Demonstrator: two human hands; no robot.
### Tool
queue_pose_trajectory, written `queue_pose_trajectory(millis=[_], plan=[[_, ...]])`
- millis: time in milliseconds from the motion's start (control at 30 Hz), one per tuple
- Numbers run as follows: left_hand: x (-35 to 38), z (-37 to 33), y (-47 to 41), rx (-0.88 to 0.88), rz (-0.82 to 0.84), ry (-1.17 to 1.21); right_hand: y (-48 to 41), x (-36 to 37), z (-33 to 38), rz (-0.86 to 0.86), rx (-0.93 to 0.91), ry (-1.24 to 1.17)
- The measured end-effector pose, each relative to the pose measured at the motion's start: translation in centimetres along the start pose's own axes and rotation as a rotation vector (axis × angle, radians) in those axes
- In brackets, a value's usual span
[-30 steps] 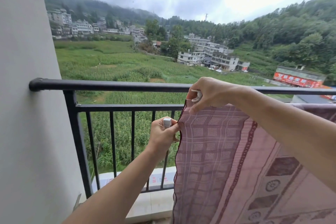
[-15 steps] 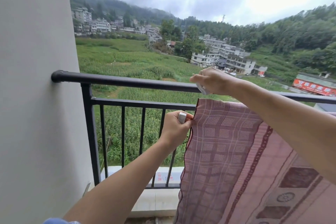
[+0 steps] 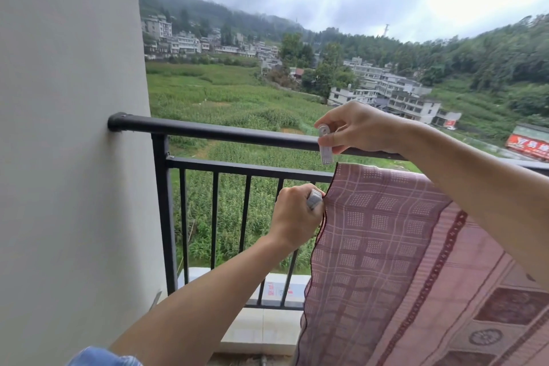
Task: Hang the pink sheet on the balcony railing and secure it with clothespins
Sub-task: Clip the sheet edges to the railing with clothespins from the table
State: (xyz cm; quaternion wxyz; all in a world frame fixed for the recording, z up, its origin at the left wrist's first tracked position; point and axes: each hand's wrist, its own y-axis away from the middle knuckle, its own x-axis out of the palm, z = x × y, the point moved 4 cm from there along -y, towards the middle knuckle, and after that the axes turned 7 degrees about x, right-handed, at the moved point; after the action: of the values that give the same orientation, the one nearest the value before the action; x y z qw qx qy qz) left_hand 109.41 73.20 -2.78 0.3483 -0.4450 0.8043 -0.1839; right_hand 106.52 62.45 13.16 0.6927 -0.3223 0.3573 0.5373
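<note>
Pegging looks next: pink sheet (image 3: 386, 246) hangs over the balcony railing (image 3: 222, 132) at four o'clock. Right hand (image 3: 362, 128) pinches a white clothespin (image 3: 325, 144) just above its corner; left hand (image 3: 294, 217), at seven o'clock, grips the hem and a spare clothespin (image 3: 314, 198). Squeeze wide, straddle cloth and bar.

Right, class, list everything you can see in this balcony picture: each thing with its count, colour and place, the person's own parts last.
railing: one, black, across the middle.
sheet: one, pink checked, hanging on the railing, right.
clothespins: two, white; upper clothespin above the sheet's top corner, lower clothespin at its left edge.
wall: one, pale grey, left.
field: one, green, beyond the railing.
buildings: many, whitish, far side of the field.
sign: one, red, far right.
sleeve: one, blue, bottom left.
left hand: one, grips the lower clothespin.
right hand: one, pinches the upper clothespin.
</note>
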Motion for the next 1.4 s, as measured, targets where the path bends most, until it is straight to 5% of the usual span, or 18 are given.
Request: queue_pose_trajectory(millis=[333,733,1033,1400], plan=[[-0.3,-0.1,-0.1,-0.055,-0.04,0.136,0.9,1.1,0.1,0.074,-0.066,0.161],[0.3,0.7,-0.2,-0.275,-0.093,0.541,1.6,0.5,-0.1,0.078,-0.143,0.02],[0.2,0.8,0.2,-0.263,-0.12,0.561,0.6,2.2,-1.2,0.136,-0.04,0.299],[0.6,1.1,0.6,-0.353,-0.056,0.682,1.4,1.8,-3.6,0.271,0.059,0.114]])
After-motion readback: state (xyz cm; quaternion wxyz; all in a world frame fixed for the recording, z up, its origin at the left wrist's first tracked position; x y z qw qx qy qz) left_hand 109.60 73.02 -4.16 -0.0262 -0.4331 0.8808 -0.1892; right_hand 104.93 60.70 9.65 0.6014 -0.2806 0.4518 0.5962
